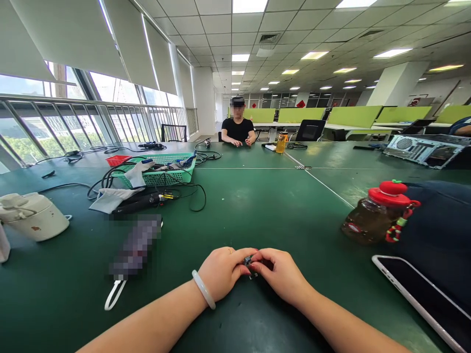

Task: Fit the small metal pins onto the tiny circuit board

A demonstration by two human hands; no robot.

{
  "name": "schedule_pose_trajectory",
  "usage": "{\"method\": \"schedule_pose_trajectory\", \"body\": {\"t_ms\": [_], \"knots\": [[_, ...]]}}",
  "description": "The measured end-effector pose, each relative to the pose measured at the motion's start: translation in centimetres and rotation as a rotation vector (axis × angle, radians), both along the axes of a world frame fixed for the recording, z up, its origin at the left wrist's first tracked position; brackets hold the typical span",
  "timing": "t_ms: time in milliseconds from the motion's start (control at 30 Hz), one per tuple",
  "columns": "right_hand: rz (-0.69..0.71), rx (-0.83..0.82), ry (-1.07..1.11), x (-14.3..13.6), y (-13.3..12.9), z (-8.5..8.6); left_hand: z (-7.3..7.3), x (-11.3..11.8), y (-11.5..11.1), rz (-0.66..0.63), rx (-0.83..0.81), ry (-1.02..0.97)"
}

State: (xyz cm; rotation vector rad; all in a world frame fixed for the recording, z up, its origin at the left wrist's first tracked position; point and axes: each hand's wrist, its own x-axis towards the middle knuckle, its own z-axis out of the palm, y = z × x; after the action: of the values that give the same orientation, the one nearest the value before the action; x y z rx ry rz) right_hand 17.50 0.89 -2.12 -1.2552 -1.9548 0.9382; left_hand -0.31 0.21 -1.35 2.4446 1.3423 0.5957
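Both of my hands meet low in the middle of the view, just above the green table (257, 211). Between their fingertips is a small dark part (248, 261) with grey bits, too small and too covered to name. My left hand (224, 269), with a pale bangle on its wrist, pinches the part from the left. From the other side, the thumb and forefinger of my right hand (281, 274) close on it. Small light-coloured pieces (253, 276) show just under the fingertips; I cannot tell whether they belong to the part.
A green basket (167, 177) with cables and gloves stands left, near a beige jug (35, 215) and a blurred purple item (138, 247). At right are a red-lidded bottle (379, 215), a tablet (423, 299) and a computer case (427, 149). A person (238, 128) sits opposite.
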Motion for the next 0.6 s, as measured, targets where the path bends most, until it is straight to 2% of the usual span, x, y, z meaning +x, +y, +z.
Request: {"method": "schedule_pose_trajectory", "body": {"t_ms": [300, 600], "knots": [[0.0, 0.072, -0.075, 0.18, -0.14, -0.24, 0.12, 0.07, -0.05, -0.07, -0.071, -0.096], [0.024, 0.076, -0.08, 0.29, -0.24, 0.29, 0.14, 0.07, -0.15, -0.039, -0.094, -0.16]]}}
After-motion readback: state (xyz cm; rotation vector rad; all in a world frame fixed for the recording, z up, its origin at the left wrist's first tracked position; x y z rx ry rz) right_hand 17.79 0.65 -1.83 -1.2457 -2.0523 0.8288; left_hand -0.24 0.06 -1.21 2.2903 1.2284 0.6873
